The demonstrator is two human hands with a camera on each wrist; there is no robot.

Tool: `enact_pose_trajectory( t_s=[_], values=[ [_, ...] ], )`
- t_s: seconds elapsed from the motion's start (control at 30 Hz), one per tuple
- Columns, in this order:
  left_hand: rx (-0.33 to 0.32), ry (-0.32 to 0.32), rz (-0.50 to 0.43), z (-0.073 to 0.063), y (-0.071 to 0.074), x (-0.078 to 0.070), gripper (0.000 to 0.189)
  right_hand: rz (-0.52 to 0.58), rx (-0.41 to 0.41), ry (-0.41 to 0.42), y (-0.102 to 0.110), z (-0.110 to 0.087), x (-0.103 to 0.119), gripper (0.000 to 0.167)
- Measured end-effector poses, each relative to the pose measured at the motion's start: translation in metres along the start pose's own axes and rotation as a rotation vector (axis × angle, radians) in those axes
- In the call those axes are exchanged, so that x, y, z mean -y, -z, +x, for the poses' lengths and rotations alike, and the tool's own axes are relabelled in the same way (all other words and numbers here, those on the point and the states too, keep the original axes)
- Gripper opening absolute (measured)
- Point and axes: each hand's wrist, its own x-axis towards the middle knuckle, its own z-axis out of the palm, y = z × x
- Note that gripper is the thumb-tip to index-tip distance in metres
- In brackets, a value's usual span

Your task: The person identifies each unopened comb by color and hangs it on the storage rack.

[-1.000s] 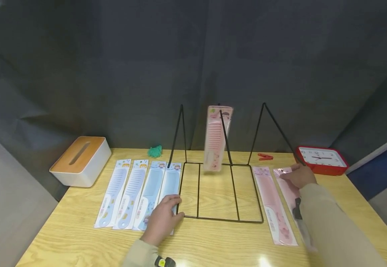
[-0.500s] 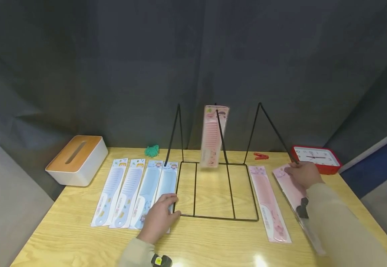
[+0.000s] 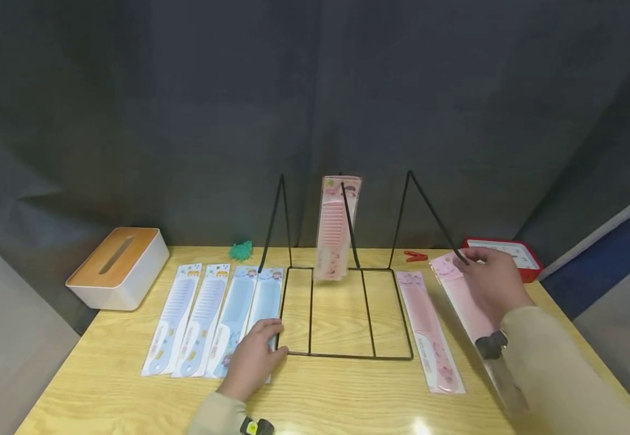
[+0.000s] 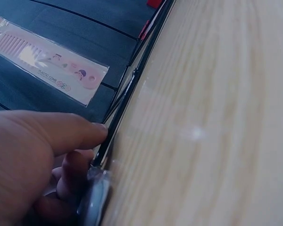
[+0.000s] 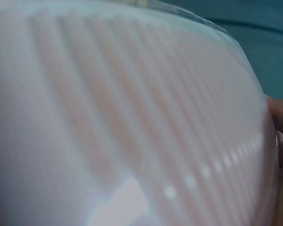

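Note:
My right hand (image 3: 493, 281) grips a packaged pink comb (image 3: 464, 293) by its upper right edge. The package is raised at a slant, its top overlapping the tip of the right hook of a black wire display rack (image 3: 342, 356). Pink comb teeth under clear plastic fill the right wrist view. At the rack's front left corner, my left hand (image 3: 255, 362) pinches the base rod; in the left wrist view its thumb (image 4: 85, 134) presses the rod, fingers curled below. Another packaged pink comb (image 3: 332, 232) hangs on the middle hook.
One packaged pink comb (image 3: 429, 332) lies right of the rack. Several blue and purple packaged combs, including a light blue one (image 3: 234, 314), lie left. Behind are a tissue box (image 3: 116, 266), a green tangle (image 3: 241, 251), a red clip (image 3: 415, 256) and a red-framed clock (image 3: 527, 263).
My right hand has lifted the pink comb's top end off the table, up to the right hook's tip. My left hand keeps its hold on the rack. The head view has shifted slightly.

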Motion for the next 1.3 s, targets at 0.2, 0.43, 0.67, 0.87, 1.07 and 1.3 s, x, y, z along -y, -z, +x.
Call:
enact_pose_trajectory(
  t_s=[0.2, 0.43, 0.67, 0.87, 1.07, 1.3],
  values=[
    [0.001, 0.000, -0.006, 0.001, 0.002, -0.001, 0.044, 0.050, -0.021, -0.018, -0.008, -0.041, 0.025, 0.080],
    [0.015, 0.020, -0.004, 0.002, 0.002, -0.001, 0.045, 0.104, -0.078, 0.059, -0.019, -0.077, 0.055, 0.064],
    [0.011, 0.014, -0.003, 0.002, 0.001, 0.000, 0.044, 0.147, -0.123, 0.134, -0.032, -0.104, 0.075, 0.050],
    [-0.008, 0.000, -0.005, 0.000, 0.002, 0.000, 0.044, 0.263, -0.214, 0.336, -0.050, -0.128, 0.094, 0.026],
    [-0.008, 0.007, 0.003, -0.001, 0.001, 0.001, 0.044, 0.505, -0.204, 0.624, -0.070, -0.143, 0.111, 0.009],
    [0.010, 0.017, -0.001, -0.001, 0.000, 0.000, 0.044, 0.684, -0.126, 0.798, -0.084, -0.161, 0.127, 0.014]
  ],
)
